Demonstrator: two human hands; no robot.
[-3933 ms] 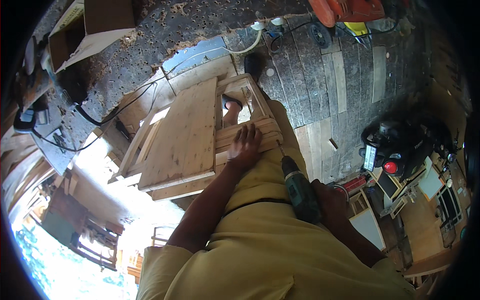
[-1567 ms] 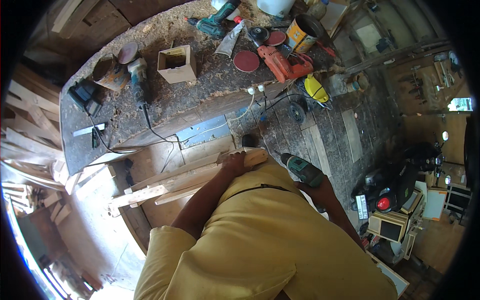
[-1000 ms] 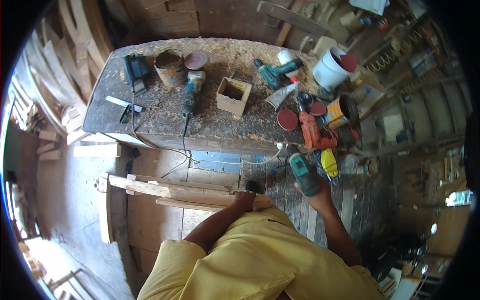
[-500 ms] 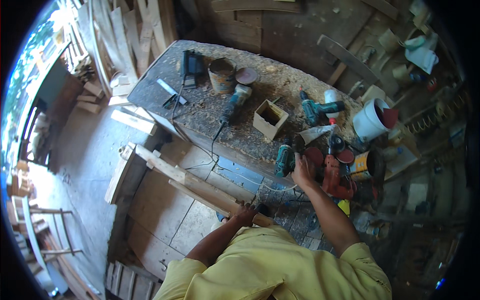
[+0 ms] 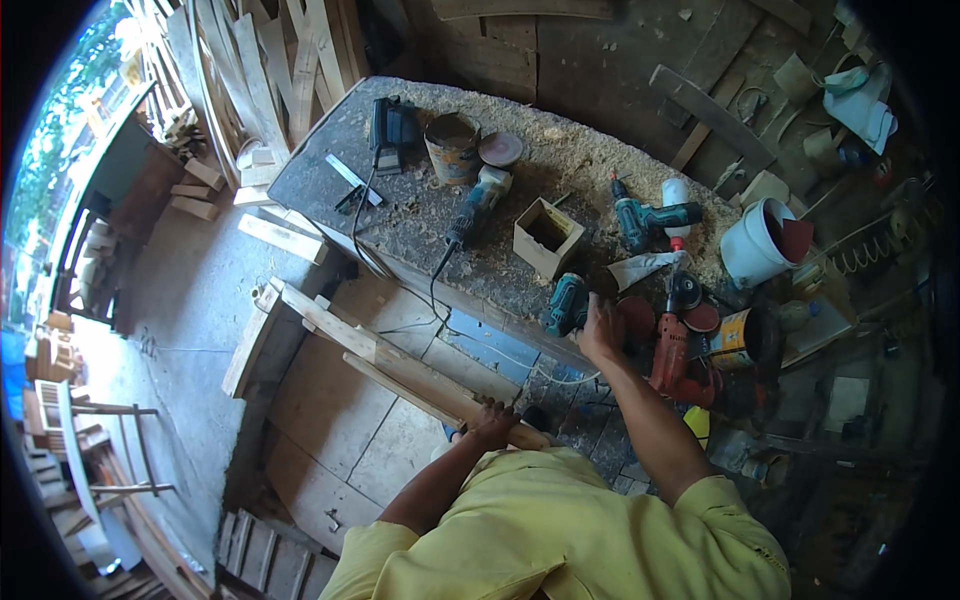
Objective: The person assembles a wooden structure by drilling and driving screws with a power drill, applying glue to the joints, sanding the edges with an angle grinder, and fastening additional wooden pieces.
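My left hand [image 5: 490, 425] is closed over the near end of a long wooden piece [image 5: 425, 388], made of pale boards, which slants from my body to the far left. My right hand [image 5: 603, 330] is at the bench's near edge, its fingers closed at a teal and black cordless drill [image 5: 567, 303]. The drill's grip is partly hidden by the hand. Just right of that hand lie a reddish round disc [image 5: 636, 318] and a red power tool [image 5: 672, 355]. A second teal drill [image 5: 640, 218] rests farther back, beside a white bottle with a red tip [image 5: 676, 205].
The workbench [image 5: 400, 220] is strewn with sawdust. On it are an open wooden box [image 5: 549, 238], an angle grinder [image 5: 476, 208], a tin [image 5: 452, 150] and a white bucket [image 5: 752, 245]. Cords hang over its front edge. Planks [image 5: 270, 75] lean at the far left.
The drill by my right hand has tilted and shifted slightly left and away from me, the hand staying with it. My left hand keeps its place on the wood. The whole view has shifted slightly.
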